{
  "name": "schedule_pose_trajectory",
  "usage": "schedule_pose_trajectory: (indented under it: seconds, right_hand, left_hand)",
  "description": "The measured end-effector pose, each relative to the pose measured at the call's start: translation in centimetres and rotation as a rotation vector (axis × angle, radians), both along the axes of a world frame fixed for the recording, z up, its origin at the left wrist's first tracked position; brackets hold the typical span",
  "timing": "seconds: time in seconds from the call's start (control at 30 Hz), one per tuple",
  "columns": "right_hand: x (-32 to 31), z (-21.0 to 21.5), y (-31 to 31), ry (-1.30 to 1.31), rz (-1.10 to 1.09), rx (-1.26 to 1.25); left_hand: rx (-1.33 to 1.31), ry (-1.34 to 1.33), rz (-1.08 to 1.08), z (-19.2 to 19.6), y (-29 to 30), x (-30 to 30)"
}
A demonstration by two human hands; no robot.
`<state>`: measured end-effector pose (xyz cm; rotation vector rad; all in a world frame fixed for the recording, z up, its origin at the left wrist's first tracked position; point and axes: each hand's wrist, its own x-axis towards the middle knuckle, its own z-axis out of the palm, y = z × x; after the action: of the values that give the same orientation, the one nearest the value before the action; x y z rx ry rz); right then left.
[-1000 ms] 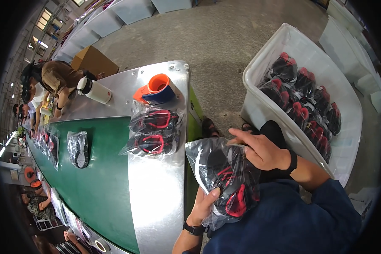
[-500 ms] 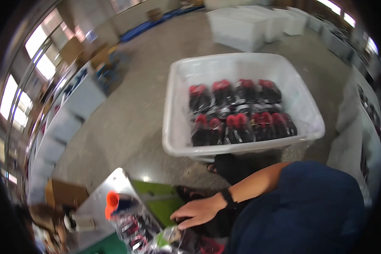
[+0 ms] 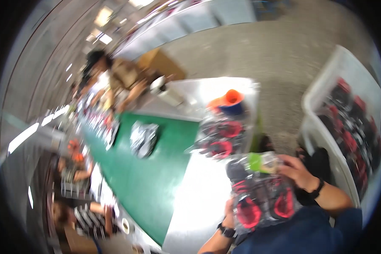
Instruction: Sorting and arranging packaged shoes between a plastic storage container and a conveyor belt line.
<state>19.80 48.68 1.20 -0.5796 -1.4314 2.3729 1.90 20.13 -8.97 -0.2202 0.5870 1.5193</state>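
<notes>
A clear plastic bag of black-and-red items [image 3: 260,194] is held between both hands in front of my body. My left hand [image 3: 230,211] grips its lower left edge. My right hand [image 3: 295,170] holds its upper right corner, where a green patch shows. Just beyond it a second similar bag [image 3: 219,137] lies on the shiny metal table end [image 3: 201,199]. The picture is blurred.
An orange-and-blue cone-shaped object [image 3: 228,101] stands at the table's far end. A green conveyor belt [image 3: 150,178] carries another bag [image 3: 143,137]. A white bin [image 3: 321,139] with several black-and-red items stands to my right. Other people sit along the belt's left side.
The view swung from the white bin on the floor back to the table. The bag is again held in both hands, as one second ago.
</notes>
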Motion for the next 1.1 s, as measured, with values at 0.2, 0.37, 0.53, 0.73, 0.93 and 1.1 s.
schedule_pose_trajectory:
  seconds: [0.2, 0.37, 0.53, 0.73, 0.93, 1.1]
  right_hand:
    - [-3.3, 0.7, 0.0, -0.125, 0.038, 0.138]
    - [-5.8, 3.2, -0.1, -0.028, 0.075, 0.217]
    - [-6.8, 4.4, -0.2, 0.041, 0.101, 0.181]
    - [-8.3, 4.9, -0.9, 0.128, 0.283, 0.012]
    - [-10.8, 3.9, -2.4, 0.241, 0.281, 0.088]
    - [-11.0, 2.9, -1.6, 0.114, 0.235, 0.445]
  left_hand:
    - [0.344, -0.199, 0.201, 4.0, 1.8, 1.3]
    - [-0.066, 0.399, 0.102, 4.9, 2.1, 0.5]
    - [-0.098, 0.351, 0.14, 5.7, 4.3, -0.8]
    - [-0.143, 0.36, 0.334, 5.7, 2.5, -0.7]
    - [-0.14, 0.402, 0.61, 7.1, -1.4, -3.3]
    - [-0.533, 0.78, 0.978, 7.8, -3.7, -10.2]
